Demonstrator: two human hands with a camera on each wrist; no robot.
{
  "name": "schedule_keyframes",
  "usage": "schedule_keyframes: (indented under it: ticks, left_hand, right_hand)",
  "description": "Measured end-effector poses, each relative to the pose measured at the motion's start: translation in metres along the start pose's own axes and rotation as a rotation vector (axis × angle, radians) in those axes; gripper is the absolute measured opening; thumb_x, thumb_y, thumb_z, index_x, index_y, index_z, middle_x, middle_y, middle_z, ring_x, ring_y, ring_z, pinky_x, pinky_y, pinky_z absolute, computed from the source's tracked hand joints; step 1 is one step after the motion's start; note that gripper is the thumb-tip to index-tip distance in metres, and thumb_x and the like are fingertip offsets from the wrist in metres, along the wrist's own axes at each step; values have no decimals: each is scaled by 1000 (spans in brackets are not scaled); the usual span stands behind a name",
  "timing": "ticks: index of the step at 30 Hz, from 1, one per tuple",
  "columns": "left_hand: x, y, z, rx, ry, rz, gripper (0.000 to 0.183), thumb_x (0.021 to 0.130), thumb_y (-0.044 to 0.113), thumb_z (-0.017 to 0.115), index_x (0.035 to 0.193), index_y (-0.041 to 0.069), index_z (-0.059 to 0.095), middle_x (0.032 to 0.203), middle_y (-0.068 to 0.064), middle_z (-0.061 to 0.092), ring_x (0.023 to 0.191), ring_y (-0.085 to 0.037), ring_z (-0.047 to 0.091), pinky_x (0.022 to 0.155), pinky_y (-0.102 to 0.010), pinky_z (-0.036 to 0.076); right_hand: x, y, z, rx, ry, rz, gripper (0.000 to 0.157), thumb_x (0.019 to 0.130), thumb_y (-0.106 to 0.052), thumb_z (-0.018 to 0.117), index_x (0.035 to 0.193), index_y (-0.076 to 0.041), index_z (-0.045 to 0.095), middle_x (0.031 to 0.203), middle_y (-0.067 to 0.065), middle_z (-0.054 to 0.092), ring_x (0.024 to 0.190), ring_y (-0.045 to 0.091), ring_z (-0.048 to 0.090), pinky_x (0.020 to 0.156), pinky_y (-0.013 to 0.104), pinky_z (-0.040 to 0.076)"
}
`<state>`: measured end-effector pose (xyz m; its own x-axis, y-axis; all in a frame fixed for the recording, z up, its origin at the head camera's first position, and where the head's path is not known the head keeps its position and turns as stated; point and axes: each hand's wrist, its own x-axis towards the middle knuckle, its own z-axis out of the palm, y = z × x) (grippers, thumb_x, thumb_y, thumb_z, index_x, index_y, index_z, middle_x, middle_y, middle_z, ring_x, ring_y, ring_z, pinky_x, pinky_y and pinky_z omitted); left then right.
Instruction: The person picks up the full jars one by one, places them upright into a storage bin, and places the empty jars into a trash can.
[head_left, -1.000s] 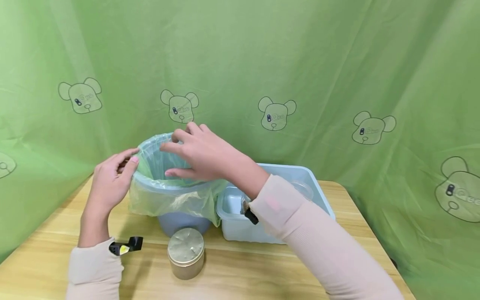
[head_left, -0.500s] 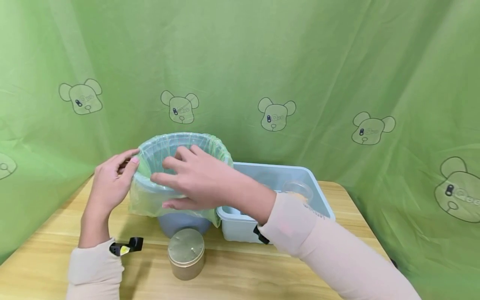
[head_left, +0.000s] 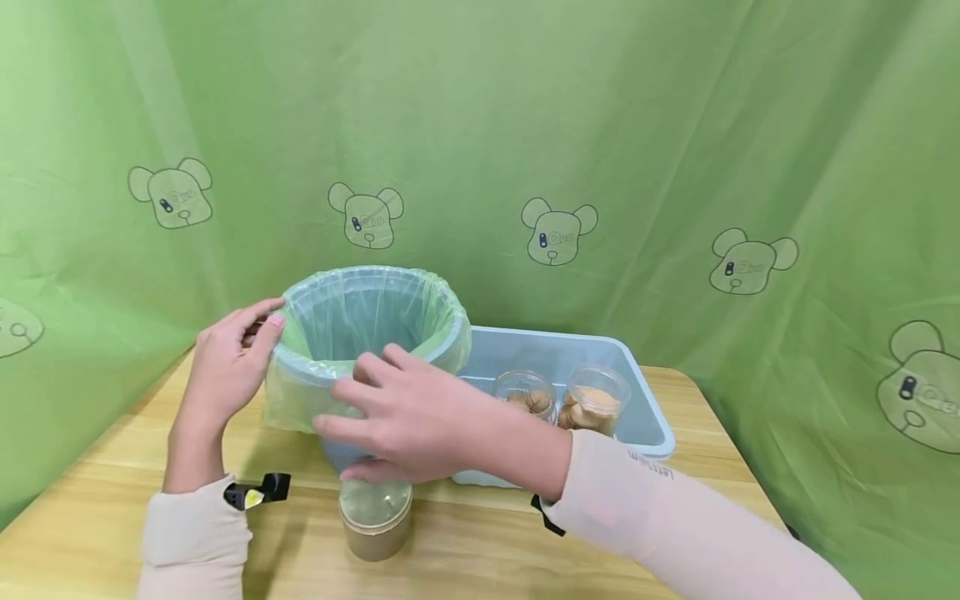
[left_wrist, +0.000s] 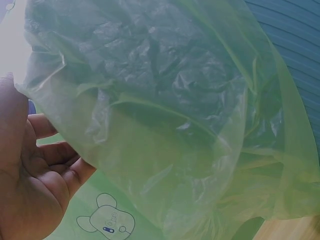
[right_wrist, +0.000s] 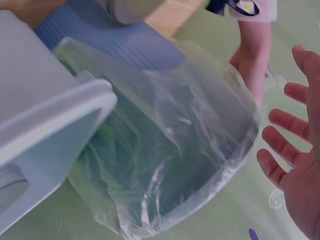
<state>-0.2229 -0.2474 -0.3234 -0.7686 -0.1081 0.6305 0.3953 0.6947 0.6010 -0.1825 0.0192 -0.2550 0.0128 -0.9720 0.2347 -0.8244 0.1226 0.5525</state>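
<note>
A blue trash can [head_left: 336,452] stands on the table, lined with a thin green translucent trash bag [head_left: 296,400] folded out over its rim. My left hand [head_left: 231,362] holds the lined rim at its left side, thumb and fingers closed on it. In the left wrist view the bag's overhang [left_wrist: 165,130] spreads beside the fingers [left_wrist: 60,160]. My right hand [head_left: 408,417] holds nothing; it hovers in front of the can with fingers spread and loosely bent. Just below its thumb stands a round metallic tin [head_left: 378,533] with a dull silvery top, partly covered by the hand.
To the right of the can sits a light blue plastic basket [head_left: 651,400]. Inside it are two clear tubs with brown contents, one [head_left: 525,392] at the left and one [head_left: 596,408] at the right. Green printed cloth [head_left: 480,125] hangs behind the wooden table [head_left: 480,550].
My right hand has come down and toward me from over the can's mouth to near the tin, uncovering the can's opening and the tubs. The left hand keeps its hold.
</note>
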Motion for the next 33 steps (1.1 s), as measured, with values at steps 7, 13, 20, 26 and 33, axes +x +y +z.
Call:
schedule_keyframes:
  ticks: [7, 13, 20, 26, 33]
  left_hand:
    - [1, -1, 0, 7, -6, -3, 40, 99, 37, 47, 130, 15, 60, 107, -8, 63, 88, -11, 52, 73, -23, 40]
    - [1, -1, 0, 9, -5, 1, 40, 99, 36, 47, 130, 16, 60, 106, -8, 63, 87, -11, 52, 73, -24, 40]
    - [0, -1, 0, 11, -7, 3, 40, 99, 36, 46, 130, 14, 60, 104, -8, 63, 87, -14, 53, 72, -25, 40]
    - [2, -1, 0, 10, -2, 12, 39, 99, 35, 46, 130, 15, 60, 102, -8, 62, 85, -15, 52, 72, -25, 39]
    - [1, -1, 0, 8, -5, 6, 40, 99, 36, 46, 129, 14, 60, 106, -9, 63, 87, -14, 53, 72, -24, 40]
  right_hand:
    - [-6, -16, 10, -78, 4, -74, 46, 93, -58, 41, 119, -23, 56, 107, -1, 55, 93, 23, 48, 77, 36, 39]
    - [-11, -30, 21, -110, -16, -118, 49, 95, -60, 32, 120, -25, 56, 111, -2, 55, 95, 22, 49, 79, 35, 39]
    - [-18, -44, 40, -69, -56, -136, 51, 95, -61, 31, 128, -27, 51, 115, -4, 54, 98, 21, 48, 79, 34, 39]
    - [-24, -56, 59, -32, -170, -144, 54, 92, -63, 35, 134, -29, 43, 119, -5, 51, 103, 20, 46, 81, 33, 38]
    - [-34, -68, 90, 45, -183, -177, 63, 87, -65, 46, 138, -29, 39, 129, -2, 45, 117, 23, 41, 92, 36, 36]
